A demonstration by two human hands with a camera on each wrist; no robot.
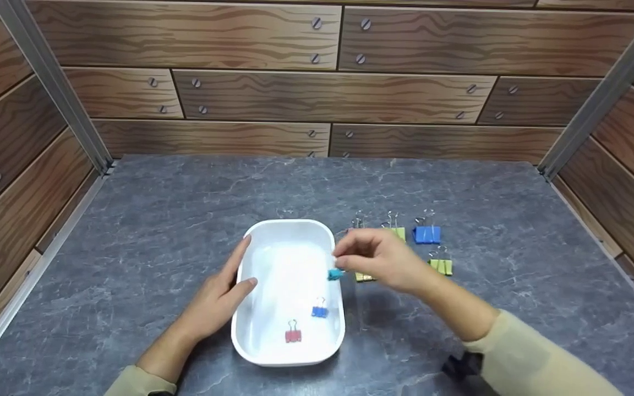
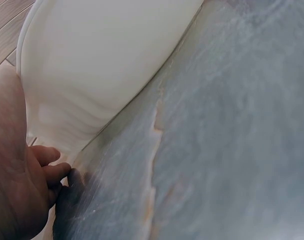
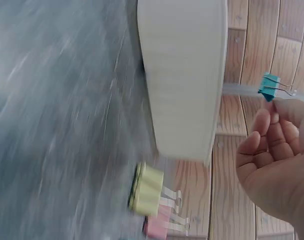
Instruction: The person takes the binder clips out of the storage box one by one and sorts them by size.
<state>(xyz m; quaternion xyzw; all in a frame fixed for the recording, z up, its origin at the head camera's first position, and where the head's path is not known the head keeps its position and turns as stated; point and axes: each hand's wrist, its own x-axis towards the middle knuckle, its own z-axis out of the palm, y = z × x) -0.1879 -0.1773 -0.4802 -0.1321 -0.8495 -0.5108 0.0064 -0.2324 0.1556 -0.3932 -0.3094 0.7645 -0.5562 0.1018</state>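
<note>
A white plastic tray (image 1: 288,360) stands on the table. My left hand (image 1: 212,305) grips its left side, with the thumb over the rim. Over the tray's right rim, my right hand (image 1: 386,261) pinches a small teal binder clip (image 3: 270,86) between thumb and fingertips. Inside the tray lie a small blue binder clip (image 1: 320,312) and a red binder clip (image 1: 293,335), both towards the near end. In the left wrist view the left hand's fingers curl beside the tray's outer wall (image 2: 101,55).
Right of the tray stand several larger binder clips, among them a blue one (image 1: 427,235) and a yellow-green one (image 1: 441,267); my right hand partly hides others. A pink clip (image 3: 158,222) shows in the right wrist view. Wood-patterned walls (image 1: 256,96) enclose the grey table (image 1: 185,192).
</note>
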